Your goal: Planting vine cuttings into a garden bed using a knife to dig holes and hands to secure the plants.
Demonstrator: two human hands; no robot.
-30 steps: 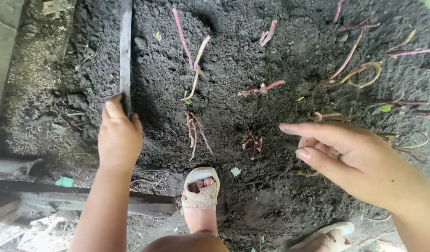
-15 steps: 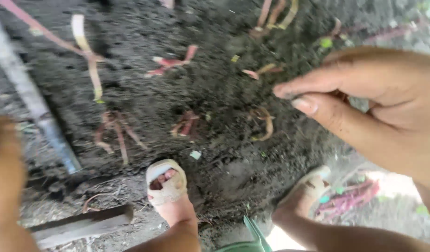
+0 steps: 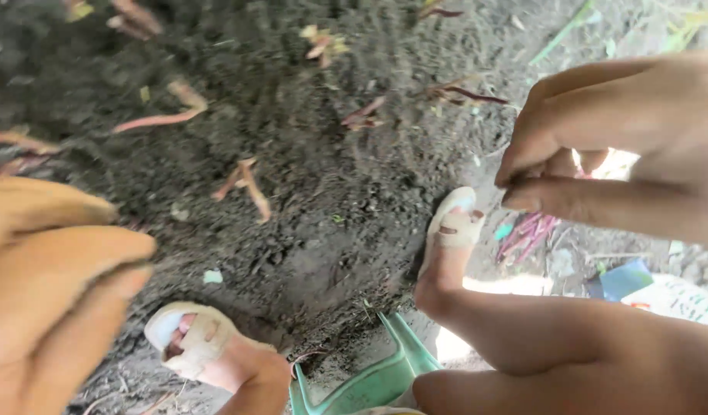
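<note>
The right hand is held at the right, thumb and fingers pinched narrowly together; whether anything is gripped cannot be told. The left hand is blurred, near left, fingers loosely extended, empty. Reddish stems lie scattered on the dark soil beyond the sandals.

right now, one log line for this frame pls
left hand: empty, fingers together | right hand: fingertips pinched, raised | below: dark loose soil bed, reddish cut stems | beige sandals

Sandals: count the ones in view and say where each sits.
2. One beige sandal at lower left on the dark soil; the other sandal right of centre, at the soil's edge. None seems hidden.
</note>
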